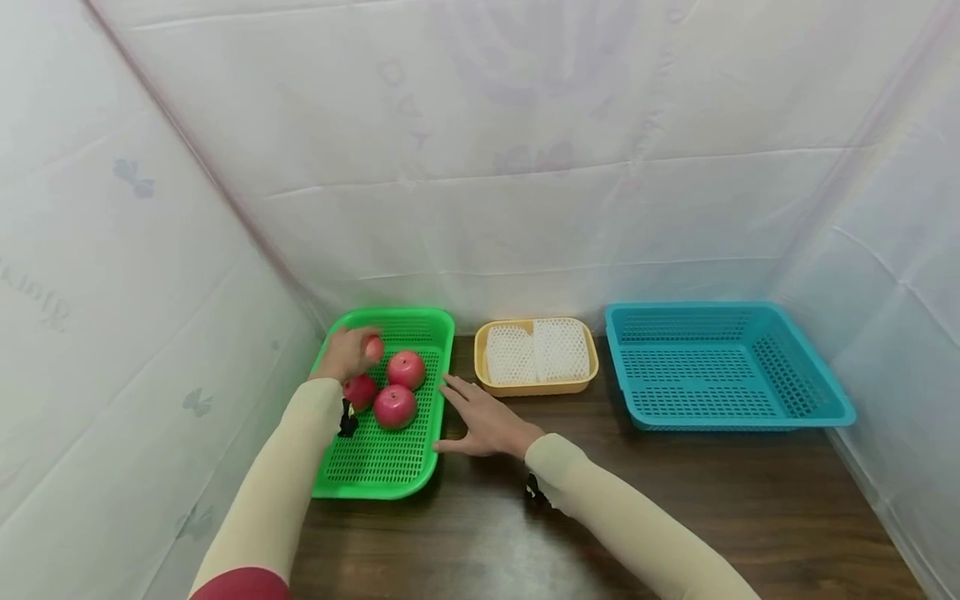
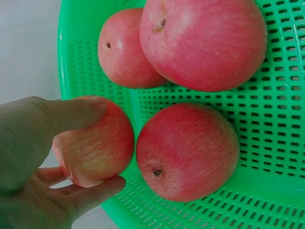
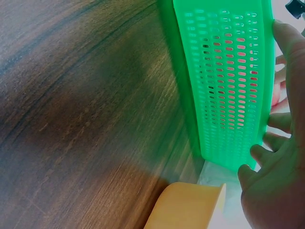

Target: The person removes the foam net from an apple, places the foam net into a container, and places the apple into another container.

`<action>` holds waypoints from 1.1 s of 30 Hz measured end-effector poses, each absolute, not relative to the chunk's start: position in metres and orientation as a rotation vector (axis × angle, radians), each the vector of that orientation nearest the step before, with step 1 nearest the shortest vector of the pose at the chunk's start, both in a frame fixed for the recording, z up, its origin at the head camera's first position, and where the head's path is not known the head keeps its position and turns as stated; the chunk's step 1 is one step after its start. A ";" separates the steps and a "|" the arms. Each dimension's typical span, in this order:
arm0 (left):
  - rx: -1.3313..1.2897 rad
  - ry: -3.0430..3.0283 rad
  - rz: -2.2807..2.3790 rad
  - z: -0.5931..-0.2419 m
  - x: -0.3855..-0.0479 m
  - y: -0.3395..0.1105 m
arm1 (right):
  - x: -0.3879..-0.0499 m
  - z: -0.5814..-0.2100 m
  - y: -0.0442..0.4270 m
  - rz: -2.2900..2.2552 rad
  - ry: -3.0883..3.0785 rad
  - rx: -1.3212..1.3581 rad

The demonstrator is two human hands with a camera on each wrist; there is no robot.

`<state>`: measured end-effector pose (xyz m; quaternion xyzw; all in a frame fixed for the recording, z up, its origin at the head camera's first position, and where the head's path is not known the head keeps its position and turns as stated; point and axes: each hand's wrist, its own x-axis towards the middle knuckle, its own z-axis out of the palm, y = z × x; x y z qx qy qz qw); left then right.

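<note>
At the far left part of the green basket (image 1: 367,471), my left hand (image 1: 343,353) grips an apple (image 2: 102,150) between thumb and fingers. Three more red apples lie in the basket: one (image 1: 406,369) farther back, one (image 1: 395,407) nearer me, and one (image 1: 362,392) partly hidden by the left wrist. My right hand (image 1: 486,418) is spread at the basket's right side, fingers extended. In the right wrist view its fingertips are at the green rim (image 3: 269,62), seemingly touching it; nothing is held there.
A small yellow basket (image 1: 536,388) with white foam net sleeves (image 1: 562,350) stands right of the green one. Farther right is a blue basket (image 1: 690,383) with nothing in it. All stand on a dark wooden table (image 1: 480,533), with pale sheeting (image 1: 525,225) behind and at both sides.
</note>
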<state>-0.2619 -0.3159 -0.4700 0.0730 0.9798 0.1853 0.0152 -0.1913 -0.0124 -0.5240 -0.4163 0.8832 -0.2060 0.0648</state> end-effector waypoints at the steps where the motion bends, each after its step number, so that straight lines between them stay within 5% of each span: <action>1: 0.224 3.049 0.570 -0.471 -0.262 -0.316 | -0.191 -0.524 -0.012 -0.622 2.663 -1.256; 33: 0.259 2.889 0.554 -0.499 -0.276 -0.320 | -0.191 -0.528 -0.012 -0.622 2.682 -1.248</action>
